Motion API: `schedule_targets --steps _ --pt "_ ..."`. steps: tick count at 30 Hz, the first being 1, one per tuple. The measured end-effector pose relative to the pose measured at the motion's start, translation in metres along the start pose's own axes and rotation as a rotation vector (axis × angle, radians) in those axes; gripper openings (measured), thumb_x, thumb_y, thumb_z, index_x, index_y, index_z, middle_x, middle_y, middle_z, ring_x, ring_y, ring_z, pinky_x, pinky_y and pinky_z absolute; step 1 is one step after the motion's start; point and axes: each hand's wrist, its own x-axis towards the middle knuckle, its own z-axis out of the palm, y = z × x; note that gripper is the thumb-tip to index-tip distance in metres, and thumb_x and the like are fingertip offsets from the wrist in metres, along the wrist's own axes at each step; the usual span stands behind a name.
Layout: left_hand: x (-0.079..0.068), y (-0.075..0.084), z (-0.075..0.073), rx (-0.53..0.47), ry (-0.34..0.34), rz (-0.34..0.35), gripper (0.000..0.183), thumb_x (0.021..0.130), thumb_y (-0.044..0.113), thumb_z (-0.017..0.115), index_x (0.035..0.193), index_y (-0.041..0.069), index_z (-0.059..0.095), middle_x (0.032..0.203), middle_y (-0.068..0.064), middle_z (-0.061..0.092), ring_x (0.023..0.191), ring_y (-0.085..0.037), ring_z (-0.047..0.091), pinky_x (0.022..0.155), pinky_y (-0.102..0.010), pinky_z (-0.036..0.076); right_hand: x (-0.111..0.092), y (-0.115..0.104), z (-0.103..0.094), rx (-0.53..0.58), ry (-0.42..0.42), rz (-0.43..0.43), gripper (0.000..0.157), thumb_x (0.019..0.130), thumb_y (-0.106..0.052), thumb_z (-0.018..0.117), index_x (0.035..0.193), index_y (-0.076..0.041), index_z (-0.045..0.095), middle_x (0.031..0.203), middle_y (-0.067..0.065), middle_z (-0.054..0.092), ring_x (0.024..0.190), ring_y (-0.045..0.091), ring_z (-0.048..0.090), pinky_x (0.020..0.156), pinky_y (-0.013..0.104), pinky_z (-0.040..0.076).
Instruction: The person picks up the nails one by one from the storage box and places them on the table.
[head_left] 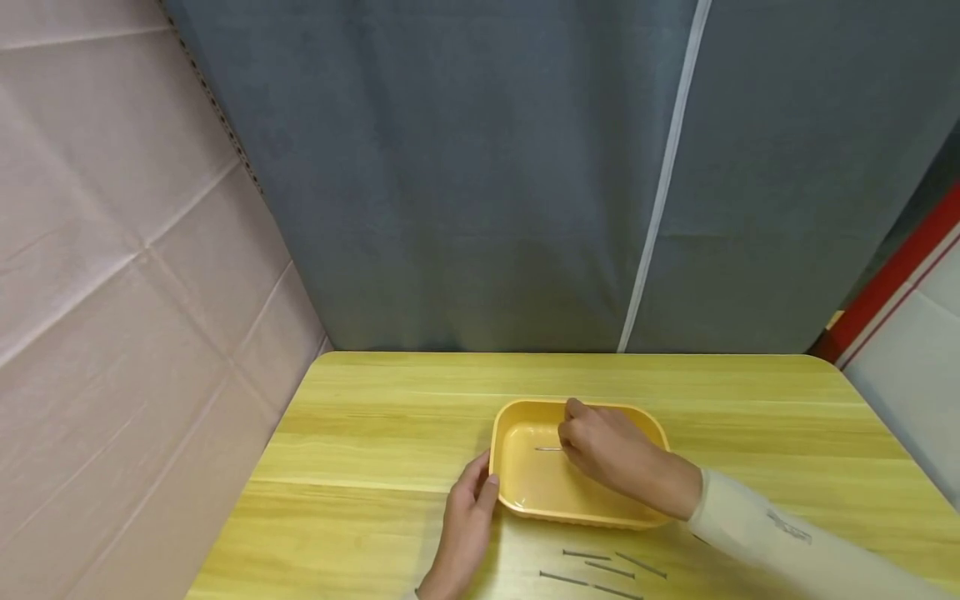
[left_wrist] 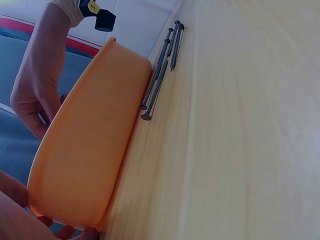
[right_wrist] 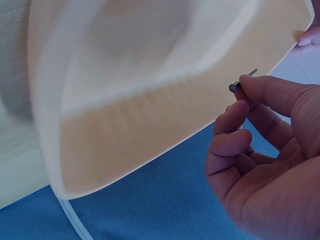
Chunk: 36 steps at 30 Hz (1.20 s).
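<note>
A yellow plastic tray (head_left: pixel 540 500) with rounded corners stands on the table. My left hand (head_left: pixel 463 533) holds its left end, with the thumb by the rim and fingers against the outside. Over the inside of the tray, my right hand (head_left: pixel 618 458) pinches a metal nail (right_wrist: pixel 245 80) between thumb and forefinger; its shaft points left in the head view. The other right fingers are curled. Several more nails (head_left: pixel 587 555) lie loose on the table in front of the tray. Part of the tray's inside is hidden by my right hand.
The table (head_left: pixel 360 467) has a light wood grain and rounded far corners. A grey-blue curtain (head_left: pixel 487 208) with a white strip hangs behind it. Pale sheeting (head_left: pixel 150 333) covers the left side, and a red-edged white panel (head_left: pixel 930 333) stands at the right.
</note>
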Motion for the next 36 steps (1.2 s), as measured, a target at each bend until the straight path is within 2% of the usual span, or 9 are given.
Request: schedule_targets --steps 7,16,26,36 --pt "0.000 -0.001 0.000 0.004 0.005 0.007 0.051 0.116 0.013 0.051 0.161 -0.008 0.043 0.158 -0.023 0.055 0.140 -0.033 0.058 0.115 -0.026 0.049 -0.007 0.000 -0.006 -0.033 0.001 0.017 0.032 0.084 0.005 0.084 0.071 -0.019 0.066 0.084 -0.004 0.055 0.059 0.004 0.045 0.049 0.021 0.040" --pt "-0.001 0.000 0.001 0.008 0.020 0.008 0.050 0.115 0.012 0.052 0.161 -0.007 0.045 0.157 -0.022 0.057 0.138 -0.030 0.059 0.110 -0.019 0.048 -0.017 -0.001 -0.011 -0.045 0.011 0.018 0.028 0.084 0.003 0.086 0.073 -0.018 0.071 0.085 -0.005 0.058 0.059 0.003 0.047 0.050 0.021 0.040" --pt "0.001 0.001 0.000 0.015 0.023 0.014 0.050 0.116 0.012 0.052 0.160 -0.008 0.045 0.156 -0.023 0.058 0.135 -0.029 0.060 0.109 -0.020 0.050 -0.028 -0.005 -0.017 0.000 -0.006 0.057 0.027 0.088 0.003 0.083 0.078 -0.019 0.074 0.088 -0.006 0.058 0.062 0.001 0.047 0.050 0.020 0.039" --pt "0.000 0.001 0.001 0.015 0.027 0.005 0.049 0.115 0.012 0.052 0.160 -0.007 0.046 0.158 -0.022 0.057 0.139 -0.031 0.059 0.110 -0.020 0.048 -0.043 -0.012 -0.022 -0.012 0.027 0.061 0.026 0.087 0.000 0.086 0.078 -0.021 0.074 0.089 -0.008 0.056 0.062 0.003 0.050 0.049 0.020 0.039"
